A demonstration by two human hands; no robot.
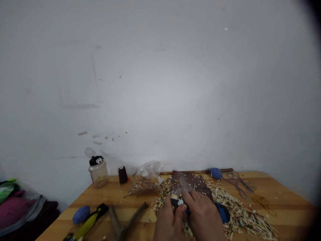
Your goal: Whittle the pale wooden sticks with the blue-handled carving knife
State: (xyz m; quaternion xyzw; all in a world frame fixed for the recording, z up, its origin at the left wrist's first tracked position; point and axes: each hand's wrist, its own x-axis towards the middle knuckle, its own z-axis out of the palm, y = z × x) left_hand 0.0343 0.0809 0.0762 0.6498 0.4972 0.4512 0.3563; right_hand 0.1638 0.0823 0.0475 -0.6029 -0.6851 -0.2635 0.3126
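Observation:
My left hand and my right hand meet low in the middle of the view, both closed around a small black-and-blue object. A thin metal blade seems to rise from it, so it may be a small knife. Just past my fingers lies a dark brown leather piece. Pale wood shavings are heaped beneath and around my hands. A rounded blue object lies partly hidden beyond my right hand.
The wooden table also holds a clear jar, a dark thread spool, a plastic bag of shavings, blue yarn balls, purple cord, a forked branch and a yellow-black tool. A white wall stands behind.

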